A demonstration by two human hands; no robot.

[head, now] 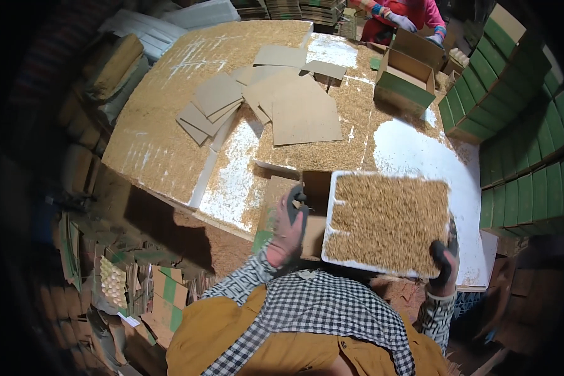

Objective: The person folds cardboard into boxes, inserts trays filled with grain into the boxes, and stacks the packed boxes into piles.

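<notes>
A white shallow tray (329,221) filled with brown grain-like husks (387,223) is held up by my right hand (444,258), which grips its right edge in a dark-palmed glove. My left hand (291,225), gloved in pink and dark grey, is raised left of the tray with its fingers bent; a small pale bit shows at the fingertips, and whether it is held is unclear. Behind that hand stands an open cardboard box (313,235), partly hidden by the tray. Flat cardboard sheets (305,113) lie overlapping on the husk-covered table beyond.
Green and brown boxes (526,202) are stacked along the right. An open carton (404,91) stands at the far right, where a co-worker's gloved hands (404,22) handle cardboard. Folded cartons (169,291) stand at lower left; sacks (117,70) lie beyond the table's left edge.
</notes>
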